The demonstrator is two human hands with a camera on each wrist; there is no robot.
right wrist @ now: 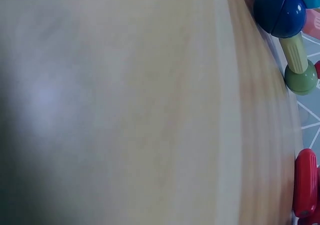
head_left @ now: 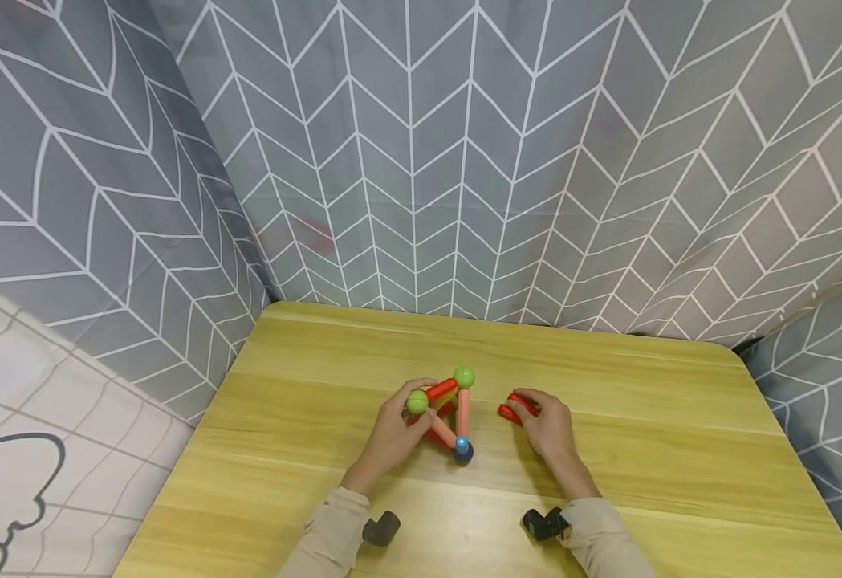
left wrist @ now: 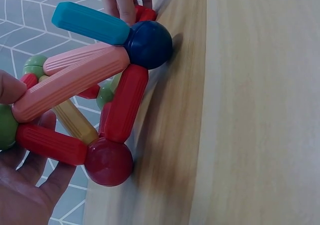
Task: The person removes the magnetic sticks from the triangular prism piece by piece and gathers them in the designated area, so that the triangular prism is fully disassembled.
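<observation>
My left hand (head_left: 389, 431) grips a frame of magnetic sticks and balls at its left side, by a green ball (head_left: 416, 402). Pink sticks (left wrist: 70, 82) run from there to a navy ball (left wrist: 150, 45), from which a blue stick (left wrist: 90, 24) juts up. Red sticks (left wrist: 127, 104), a yellow stick (left wrist: 75, 120) and a red ball (left wrist: 109, 162) make up the lower part. Another green ball (head_left: 464, 376) tops the far corner. To the right, my right hand (head_left: 552, 432) holds short red sticks (head_left: 510, 413) at the table; its fingers partly cover them.
The wood-grain table (head_left: 652, 449) ends at a patterned grey curtain (head_left: 421, 160) behind and at the sides. Black wrist devices sit beside the left sleeve (head_left: 334, 526) and the right sleeve (head_left: 601, 530). A pale panel (head_left: 45, 449) lies left of the table.
</observation>
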